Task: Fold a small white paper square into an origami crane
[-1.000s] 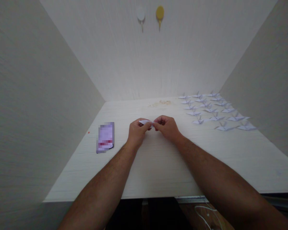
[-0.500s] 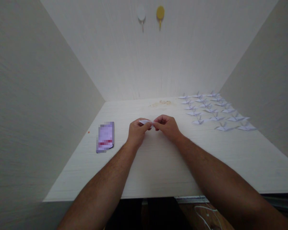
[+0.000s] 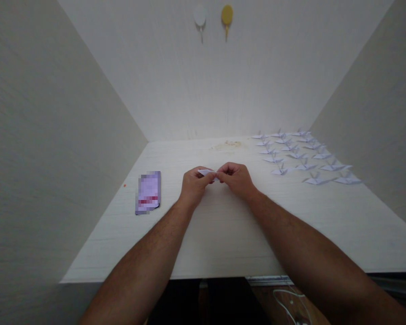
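Note:
A small folded piece of pale paper [image 3: 207, 172] is pinched between my two hands just above the middle of the white table [image 3: 223, 225]. My left hand [image 3: 193, 186] grips its left part with curled fingers. Meeting it from the right, my right hand [image 3: 235, 179] has thumb and fingertips pressed on the paper's right end. Most of the paper is hidden by my fingers.
Several folded paper cranes [image 3: 301, 155] lie in rows at the table's back right. A flat rectangular packet [image 3: 148, 192] lies on the left. Walls close the table in on three sides, with two hooks [image 3: 214, 18] high on the back wall. A white cable [image 3: 291, 307] hangs below the front edge.
Nothing has visibly changed except a slight shift of the view; both hands stay pinched on the paper in the same place.

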Motion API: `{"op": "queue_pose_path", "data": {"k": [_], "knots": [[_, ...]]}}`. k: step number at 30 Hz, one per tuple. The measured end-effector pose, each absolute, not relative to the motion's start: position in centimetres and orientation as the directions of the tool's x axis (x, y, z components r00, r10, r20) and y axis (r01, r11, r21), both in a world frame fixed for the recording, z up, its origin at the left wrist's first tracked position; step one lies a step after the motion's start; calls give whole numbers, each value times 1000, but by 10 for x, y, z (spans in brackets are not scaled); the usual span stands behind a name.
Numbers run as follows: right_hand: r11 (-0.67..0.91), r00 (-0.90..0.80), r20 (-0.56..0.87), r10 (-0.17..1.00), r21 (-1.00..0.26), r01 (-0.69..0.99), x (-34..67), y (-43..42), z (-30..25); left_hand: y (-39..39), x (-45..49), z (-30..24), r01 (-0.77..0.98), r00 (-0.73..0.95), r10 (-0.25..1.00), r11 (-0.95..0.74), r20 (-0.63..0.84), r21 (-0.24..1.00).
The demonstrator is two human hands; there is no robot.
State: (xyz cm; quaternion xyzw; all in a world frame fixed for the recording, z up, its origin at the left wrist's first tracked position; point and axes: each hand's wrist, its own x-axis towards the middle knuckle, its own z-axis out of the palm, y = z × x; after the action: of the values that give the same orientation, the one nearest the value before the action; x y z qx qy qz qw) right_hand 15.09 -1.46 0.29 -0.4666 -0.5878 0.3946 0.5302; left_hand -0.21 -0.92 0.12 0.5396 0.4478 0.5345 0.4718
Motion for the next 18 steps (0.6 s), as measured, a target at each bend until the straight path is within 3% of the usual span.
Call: {"op": "queue_pose_path", "data": {"k": [9,18], "knots": [[246,-1,247,969,-967,65,150,-14,2,-7,-4,0,-6,65,987,-149,149,989],[305,56,328,943,-920,245,148,-15,1,-8,1,1,-88,27,994,-105,107,991]]}}
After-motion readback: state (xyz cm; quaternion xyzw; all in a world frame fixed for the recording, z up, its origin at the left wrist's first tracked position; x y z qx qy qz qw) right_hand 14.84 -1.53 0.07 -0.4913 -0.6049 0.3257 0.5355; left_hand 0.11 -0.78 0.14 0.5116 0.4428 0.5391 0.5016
